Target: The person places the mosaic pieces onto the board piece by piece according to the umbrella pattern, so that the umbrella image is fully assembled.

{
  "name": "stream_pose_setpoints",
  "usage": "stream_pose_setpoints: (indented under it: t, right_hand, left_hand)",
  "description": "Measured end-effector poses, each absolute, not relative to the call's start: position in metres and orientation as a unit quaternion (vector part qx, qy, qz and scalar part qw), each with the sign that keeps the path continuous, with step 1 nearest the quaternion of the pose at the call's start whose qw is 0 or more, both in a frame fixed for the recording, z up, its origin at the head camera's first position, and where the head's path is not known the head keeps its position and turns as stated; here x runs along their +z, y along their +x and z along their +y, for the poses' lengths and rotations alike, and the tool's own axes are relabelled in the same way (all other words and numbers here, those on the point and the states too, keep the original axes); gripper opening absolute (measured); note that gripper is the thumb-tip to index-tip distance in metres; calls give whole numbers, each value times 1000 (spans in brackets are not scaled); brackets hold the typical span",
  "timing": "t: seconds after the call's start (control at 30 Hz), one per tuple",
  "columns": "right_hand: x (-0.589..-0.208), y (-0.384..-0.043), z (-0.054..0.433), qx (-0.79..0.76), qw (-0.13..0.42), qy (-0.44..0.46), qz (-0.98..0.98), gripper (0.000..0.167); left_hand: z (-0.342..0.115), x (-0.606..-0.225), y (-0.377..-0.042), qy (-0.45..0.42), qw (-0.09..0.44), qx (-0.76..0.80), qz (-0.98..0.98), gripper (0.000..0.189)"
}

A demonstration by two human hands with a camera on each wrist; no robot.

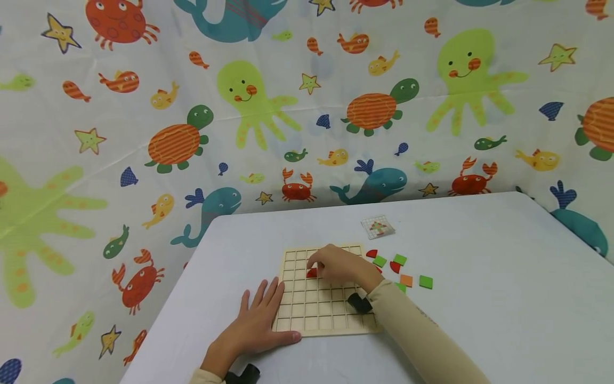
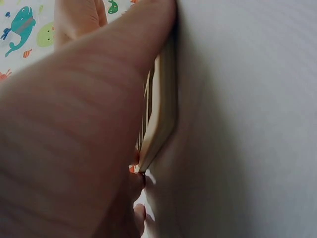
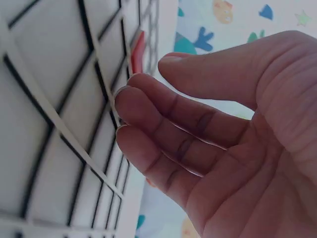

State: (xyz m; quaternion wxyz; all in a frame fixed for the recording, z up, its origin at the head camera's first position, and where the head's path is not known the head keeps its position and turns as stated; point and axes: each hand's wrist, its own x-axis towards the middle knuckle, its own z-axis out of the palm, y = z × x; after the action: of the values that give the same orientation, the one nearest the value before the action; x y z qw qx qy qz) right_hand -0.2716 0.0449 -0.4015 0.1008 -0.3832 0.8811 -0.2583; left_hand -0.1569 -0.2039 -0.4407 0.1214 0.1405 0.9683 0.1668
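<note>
On grid brd (image 1: 297, 309), red pc (image 1: 312, 273)

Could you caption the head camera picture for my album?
Left hand at the edge of a gridded board, right hand over it, beside a red piece.

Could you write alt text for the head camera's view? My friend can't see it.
A person's right hand is over a gridded board, at a red piece on it; the left hand rests spread at the board's near left corner. Red, green and orange pieces lie right of it on a white table, a small card beyond them, before a sea-animal backdrop.
</note>
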Motion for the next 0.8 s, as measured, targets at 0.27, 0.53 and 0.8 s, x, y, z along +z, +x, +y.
stream_pose_setpoints:
  t: [0.27, 0.53, 0.8]
  right_hand:
    - [-380, -274, 77, -298, 61, -370, 878, 31]
    - [-363, -280, 121, -323, 51, -295, 898, 38]
    - [-367, -291, 169, -316, 83, -218, 920, 38]
  left_hand:
    - [-207, -443, -158, 143, 119, 163, 969, 126]
    - [-209, -444, -160, 144, 122, 169, 967, 126]
    - [-210, -442, -162, 149, 122, 169, 967, 126]
